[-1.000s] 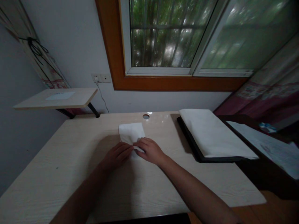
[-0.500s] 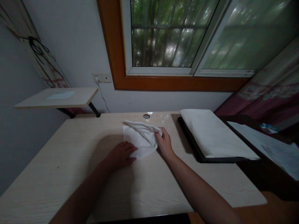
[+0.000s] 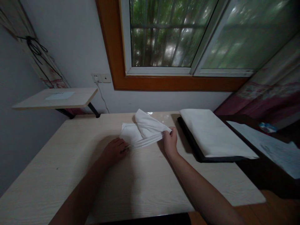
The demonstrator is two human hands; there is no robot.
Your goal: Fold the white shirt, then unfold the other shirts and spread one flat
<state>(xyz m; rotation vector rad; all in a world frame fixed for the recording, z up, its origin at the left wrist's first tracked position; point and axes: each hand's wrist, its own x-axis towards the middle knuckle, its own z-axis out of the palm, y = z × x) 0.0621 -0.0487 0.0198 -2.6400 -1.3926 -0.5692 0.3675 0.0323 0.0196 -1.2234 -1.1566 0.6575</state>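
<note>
A white cloth (image 3: 146, 126), creased and partly folded over itself, lies toward the back middle of the light wooden desk (image 3: 150, 181). My right hand (image 3: 170, 142) is closed on the cloth's right end and holds it a little off the desk, pulled taut. At the near left corner, my left hand (image 3: 116, 148) is closed, with its fingertips pinching the cloth's edge. Sharp folds run between the two hands, and one flap stands up at the back.
On the right of the desk, a white folded sheet (image 3: 217, 132) rests on a black flat object (image 3: 195, 147). A small raised shelf (image 3: 82, 95) bearing a paper (image 3: 59, 95) stands at the back left. Beyond the desk are a wall socket (image 3: 100, 78) and a window (image 3: 171, 34).
My right hand has moved to the right, drawing the cloth with it. My left hand has shifted slightly left, its fingers now pinching the edge. The cloth's back flap has risen.
</note>
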